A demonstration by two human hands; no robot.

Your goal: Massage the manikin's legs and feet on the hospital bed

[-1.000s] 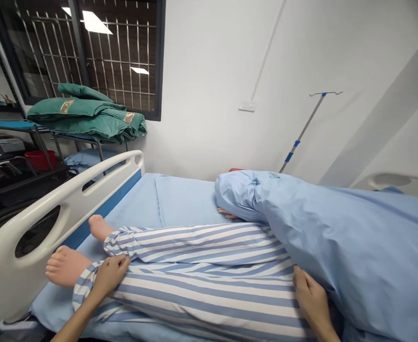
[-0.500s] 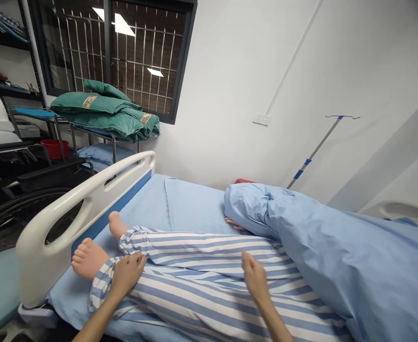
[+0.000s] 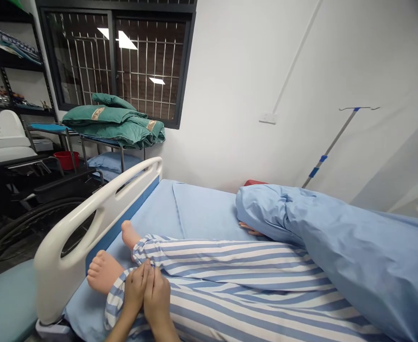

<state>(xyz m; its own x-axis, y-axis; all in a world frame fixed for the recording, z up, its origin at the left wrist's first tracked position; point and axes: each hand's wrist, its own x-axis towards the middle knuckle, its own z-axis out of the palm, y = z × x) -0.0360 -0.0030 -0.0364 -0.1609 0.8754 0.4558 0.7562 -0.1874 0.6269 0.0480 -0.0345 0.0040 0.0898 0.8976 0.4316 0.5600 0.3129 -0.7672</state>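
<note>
Now the right hand has been brought from the edge of the blue quilt to the left hand; both are gathered over the striped pajama trousers, near the bed footboard, fingers curled; whether fabric is pinched cannot be told.

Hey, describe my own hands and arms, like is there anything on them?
Your left hand and right hand are ungloved, and your slim forearms show no sleeves where they're visible. I see no watch, bracelet or markings. Some fingers are hidden, so I can't rule out rings.
</note>
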